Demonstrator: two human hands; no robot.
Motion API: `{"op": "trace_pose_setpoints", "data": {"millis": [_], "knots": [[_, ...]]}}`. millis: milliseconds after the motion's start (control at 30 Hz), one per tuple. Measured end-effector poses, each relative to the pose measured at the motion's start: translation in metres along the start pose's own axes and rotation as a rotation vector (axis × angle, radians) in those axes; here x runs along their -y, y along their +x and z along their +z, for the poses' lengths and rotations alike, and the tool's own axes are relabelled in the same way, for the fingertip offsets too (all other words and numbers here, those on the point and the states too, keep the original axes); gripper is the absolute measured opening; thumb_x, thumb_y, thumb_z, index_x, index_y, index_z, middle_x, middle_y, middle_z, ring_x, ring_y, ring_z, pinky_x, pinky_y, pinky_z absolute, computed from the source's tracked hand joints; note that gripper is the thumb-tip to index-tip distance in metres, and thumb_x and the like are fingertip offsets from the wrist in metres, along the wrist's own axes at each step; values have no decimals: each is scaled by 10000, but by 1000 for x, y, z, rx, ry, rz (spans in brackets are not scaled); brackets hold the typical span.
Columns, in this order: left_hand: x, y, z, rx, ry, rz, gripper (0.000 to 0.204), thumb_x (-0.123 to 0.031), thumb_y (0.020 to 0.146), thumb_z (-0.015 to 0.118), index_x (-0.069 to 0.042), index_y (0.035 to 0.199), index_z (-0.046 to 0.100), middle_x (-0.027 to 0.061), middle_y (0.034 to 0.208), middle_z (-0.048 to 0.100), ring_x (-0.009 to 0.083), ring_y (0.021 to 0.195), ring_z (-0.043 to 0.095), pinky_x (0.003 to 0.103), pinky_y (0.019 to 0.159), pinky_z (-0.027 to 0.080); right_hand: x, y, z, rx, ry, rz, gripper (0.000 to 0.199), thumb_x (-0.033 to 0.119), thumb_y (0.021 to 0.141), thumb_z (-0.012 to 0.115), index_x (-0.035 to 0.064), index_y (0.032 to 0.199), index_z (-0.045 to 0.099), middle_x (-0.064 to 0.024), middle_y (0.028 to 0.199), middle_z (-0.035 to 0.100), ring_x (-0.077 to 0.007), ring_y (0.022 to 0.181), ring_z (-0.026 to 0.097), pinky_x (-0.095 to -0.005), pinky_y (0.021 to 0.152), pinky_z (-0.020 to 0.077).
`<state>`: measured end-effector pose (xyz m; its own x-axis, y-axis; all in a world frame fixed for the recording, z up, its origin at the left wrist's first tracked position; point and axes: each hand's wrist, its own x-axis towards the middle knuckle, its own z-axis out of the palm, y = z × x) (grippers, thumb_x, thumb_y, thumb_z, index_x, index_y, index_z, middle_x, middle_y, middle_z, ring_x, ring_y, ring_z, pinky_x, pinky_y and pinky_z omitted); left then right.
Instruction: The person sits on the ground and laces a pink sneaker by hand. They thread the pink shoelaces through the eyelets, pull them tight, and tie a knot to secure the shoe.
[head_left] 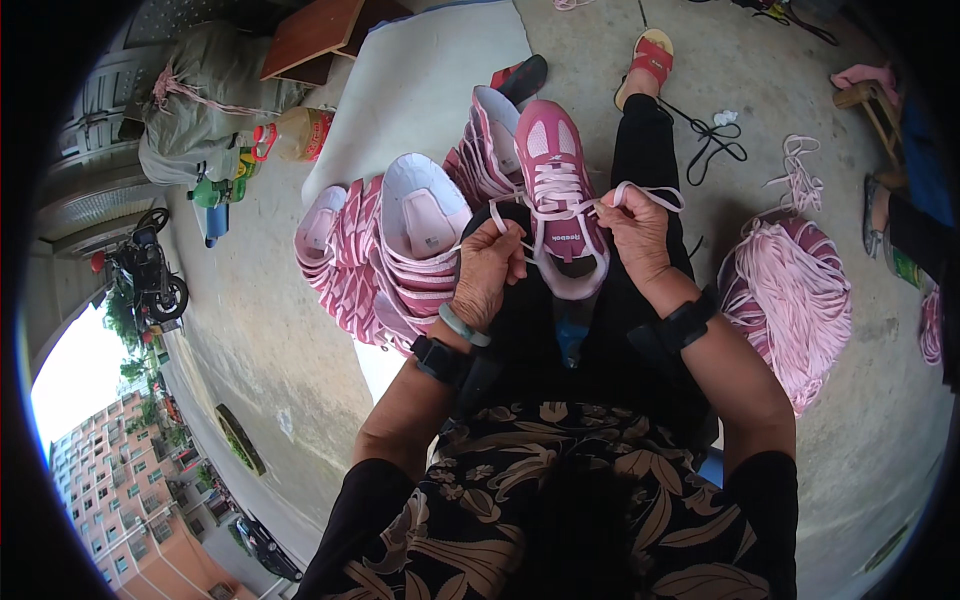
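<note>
On my lap lies a pink sneaker upper [562, 190], toe pointing away from me, its pale pink shoelace [556, 207] threaded through the eyelets. Both lace ends run outward from the top of the tongue. My left hand [490, 265] is closed on the lace at the left of the shoe. At the right side, my right hand [637, 230] pinches the other end, and a loop of it sticks out past the fingers. Nested stacks of pink shoe uppers [425, 215] lie just left of my left hand. Right of my leg sits a large bundle of pale pink laces [785, 300].
A white sheet [425, 80] covers the floor at the far left, with a wooden board [315, 40] behind. Plastic bottles [300, 135] stand beside a wrapped sack [215, 110]. Black laces [715, 140] and loose pink laces [798, 170] lie right of my sandalled foot [650, 60]. Another person's foot [875, 215] is far right.
</note>
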<state>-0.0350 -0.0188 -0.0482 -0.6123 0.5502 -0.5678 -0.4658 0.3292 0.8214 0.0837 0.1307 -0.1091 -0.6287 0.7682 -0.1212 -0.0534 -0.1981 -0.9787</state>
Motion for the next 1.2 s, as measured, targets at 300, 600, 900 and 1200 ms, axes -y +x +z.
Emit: {"op": "trace_pose_setpoints", "data": {"millis": [300, 600, 900, 1200], "knots": [[6, 9, 6, -4, -33, 145, 63, -134, 866, 519, -74, 860, 535, -4, 600, 526, 77, 460, 496, 185, 410, 360, 3, -5, 3, -41, -116, -82, 100, -26, 757, 608, 26, 708, 538, 28, 611, 484, -37, 558, 412, -197, 519, 371], [20, 15, 9, -38, 98, 338, 169, 3, 857, 434, -72, 1000, 485, -24, 668, 485, 39, 522, 437, 183, 448, 378, 14, -4, 2, 36, -608, -502, 97, -23, 709, 596, 24, 705, 511, -86, 644, 524, -211, 558, 500, -273, 540, 426], [23, 24, 4, -122, 539, 550, 148, 1, 764, 492, -49, 902, 510, 158, 693, 589, 325, 686, 613, 346, 576, 469, 25, 5, 7, 281, -873, -527, 138, -35, 629, 510, 51, 735, 490, -128, 728, 555, -327, 734, 561, -393, 650, 457], [26, 28, 2, -192, 476, 550, 148, -20, 761, 510, -46, 893, 449, 199, 716, 577, 409, 739, 559, 440, 635, 449, 39, 42, 8, 657, -985, -322, 216, -31, 630, 580, 32, 812, 480, -130, 612, 501, -301, 575, 528, -365, 536, 420]]}}
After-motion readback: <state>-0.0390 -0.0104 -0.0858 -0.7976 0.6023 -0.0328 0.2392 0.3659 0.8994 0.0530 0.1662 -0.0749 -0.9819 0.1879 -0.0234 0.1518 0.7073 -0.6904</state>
